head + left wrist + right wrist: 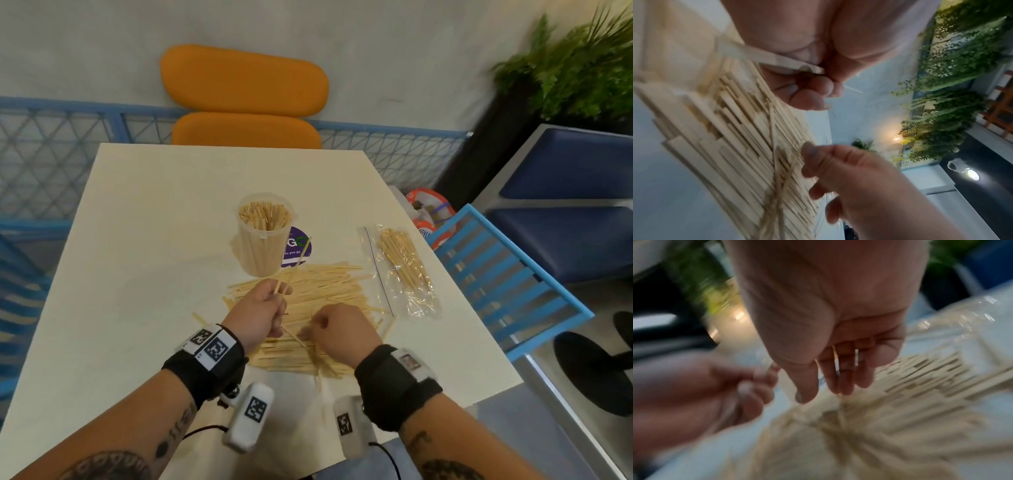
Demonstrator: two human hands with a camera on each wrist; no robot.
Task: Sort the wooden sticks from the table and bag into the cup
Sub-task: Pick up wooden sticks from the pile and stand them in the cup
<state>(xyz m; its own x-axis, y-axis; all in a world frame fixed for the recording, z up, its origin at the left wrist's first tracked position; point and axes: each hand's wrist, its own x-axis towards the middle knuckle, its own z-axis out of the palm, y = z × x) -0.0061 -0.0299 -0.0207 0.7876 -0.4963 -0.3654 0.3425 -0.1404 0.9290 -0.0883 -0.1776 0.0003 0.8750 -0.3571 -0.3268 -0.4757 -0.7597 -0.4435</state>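
Observation:
A clear plastic cup packed with upright flat wooden sticks stands mid-table. In front of it lies a wide pile of flat sticks, with a few thin round ones across it. My left hand hovers over the pile's left part and grips a flat stick together with a thin stick that points toward the cup. My right hand is down on the pile's near side, its thumb and forefinger tips meeting at a thin stick's end. A clear zip bag of thin sticks lies to the right.
A purple round sticker shows behind the cup. The white table ends just right of the bag, where a blue slatted chair stands. An orange chair is at the far edge.

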